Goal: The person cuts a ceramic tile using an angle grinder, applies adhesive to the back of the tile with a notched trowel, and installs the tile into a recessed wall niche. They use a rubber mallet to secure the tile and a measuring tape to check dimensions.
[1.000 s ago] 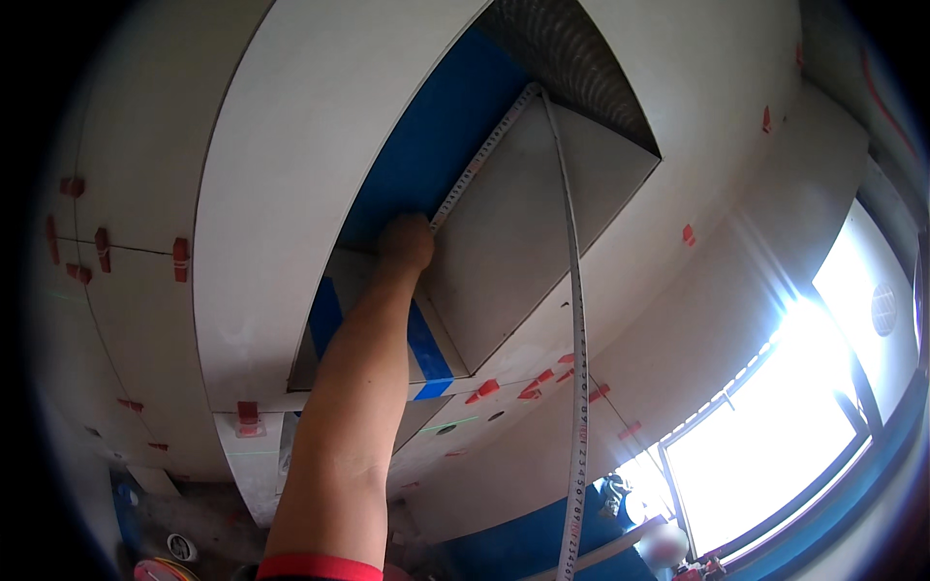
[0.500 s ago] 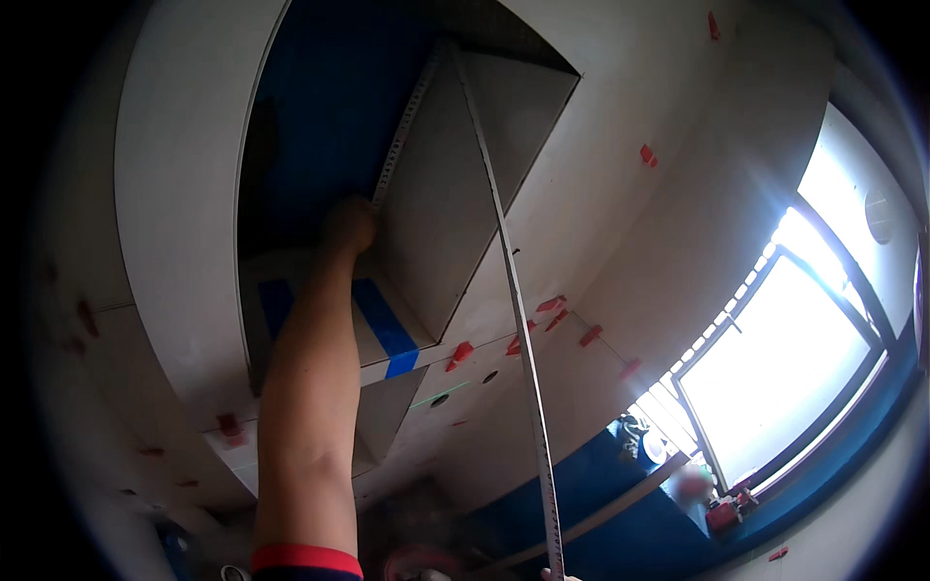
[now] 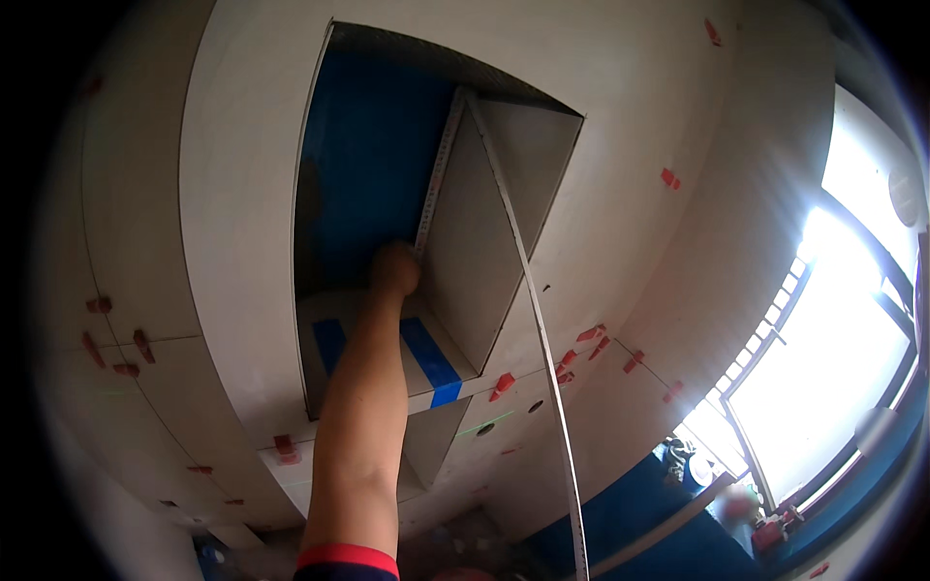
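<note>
My left hand (image 3: 395,269) reaches deep into a recessed wall niche (image 3: 475,242) with pale tiled sides and a dark blue back. Its fingers are closed at the lower end of a white tape measure blade (image 3: 439,174). From there the blade runs up the niche's back right corner. Near the top it folds sharply and comes down across the opening, past the lower edge of the picture. Two strips of blue adhesive tape (image 3: 431,358) lie on the niche's bottom ledge, on either side of my forearm. My right hand is out of view.
Red tile-levelling wedges (image 3: 501,387) stick out of the joints in the pale wall tiles. Below the niche is a second opening (image 3: 438,441), with round dark holes beside it. A bright window (image 3: 823,368) stands at the right, above a blue surface (image 3: 620,504) holding assorted items.
My view has shifted, so the niche and my left arm appear lower and further right. A bit of a hand at the tape's lower end has left the picture. My left hand keeps its place.
</note>
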`<state>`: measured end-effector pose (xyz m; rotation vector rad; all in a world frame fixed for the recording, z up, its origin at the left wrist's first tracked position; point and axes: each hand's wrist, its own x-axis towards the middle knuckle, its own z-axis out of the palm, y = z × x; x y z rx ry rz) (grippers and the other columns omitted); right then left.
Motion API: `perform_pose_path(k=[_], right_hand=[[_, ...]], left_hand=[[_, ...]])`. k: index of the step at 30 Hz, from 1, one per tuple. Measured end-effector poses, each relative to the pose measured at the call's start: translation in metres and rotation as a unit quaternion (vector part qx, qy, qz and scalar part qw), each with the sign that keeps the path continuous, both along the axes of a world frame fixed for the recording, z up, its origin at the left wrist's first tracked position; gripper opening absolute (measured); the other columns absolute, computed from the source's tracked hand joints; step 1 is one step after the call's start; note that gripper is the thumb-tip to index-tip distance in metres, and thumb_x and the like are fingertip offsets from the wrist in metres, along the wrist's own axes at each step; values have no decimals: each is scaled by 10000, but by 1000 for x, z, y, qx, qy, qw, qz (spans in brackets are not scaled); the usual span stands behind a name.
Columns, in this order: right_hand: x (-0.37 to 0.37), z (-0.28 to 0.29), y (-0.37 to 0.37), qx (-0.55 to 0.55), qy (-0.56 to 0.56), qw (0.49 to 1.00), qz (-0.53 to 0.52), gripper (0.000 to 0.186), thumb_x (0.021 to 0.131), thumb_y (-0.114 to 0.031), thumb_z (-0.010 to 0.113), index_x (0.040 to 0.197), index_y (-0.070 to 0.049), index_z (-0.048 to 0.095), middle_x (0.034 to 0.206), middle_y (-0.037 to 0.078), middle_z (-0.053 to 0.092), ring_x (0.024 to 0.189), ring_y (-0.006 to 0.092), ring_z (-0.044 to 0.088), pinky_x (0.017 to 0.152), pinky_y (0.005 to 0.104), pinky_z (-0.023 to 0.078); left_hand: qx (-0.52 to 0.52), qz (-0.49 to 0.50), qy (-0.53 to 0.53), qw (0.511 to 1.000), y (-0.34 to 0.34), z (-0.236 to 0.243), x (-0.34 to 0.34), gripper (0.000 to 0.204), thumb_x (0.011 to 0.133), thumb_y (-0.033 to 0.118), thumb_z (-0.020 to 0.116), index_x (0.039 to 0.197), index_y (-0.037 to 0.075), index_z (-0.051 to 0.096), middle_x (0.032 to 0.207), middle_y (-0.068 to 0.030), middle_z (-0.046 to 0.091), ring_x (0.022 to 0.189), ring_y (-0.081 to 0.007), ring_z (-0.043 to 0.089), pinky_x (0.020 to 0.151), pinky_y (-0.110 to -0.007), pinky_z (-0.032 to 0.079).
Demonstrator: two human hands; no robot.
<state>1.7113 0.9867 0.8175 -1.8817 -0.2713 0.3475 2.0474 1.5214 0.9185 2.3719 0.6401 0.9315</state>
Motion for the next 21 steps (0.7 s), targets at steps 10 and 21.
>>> perform_pose_path(k=[10,21], right_hand=[[9,24,8,-65,-244,966,61,316,974,-78,572,1279,0,589,923,81,636,814,216,630,752,329,513],[56,33,-21,-8,-233,953,193,346,944,-56,550,1283,11,568,992,217,625,871,379,635,771,409,519]], left_hand=[[85,32,-16,996,2,-6,-6,198,893,135,585,963,5,717,1045,-216,703,978,-394,678,863,-467,554],[194,199,9,960,-29,28,-127,411,867,28,601,1262,20,486,932,-276,682,826,-411,702,752,-476,586]])
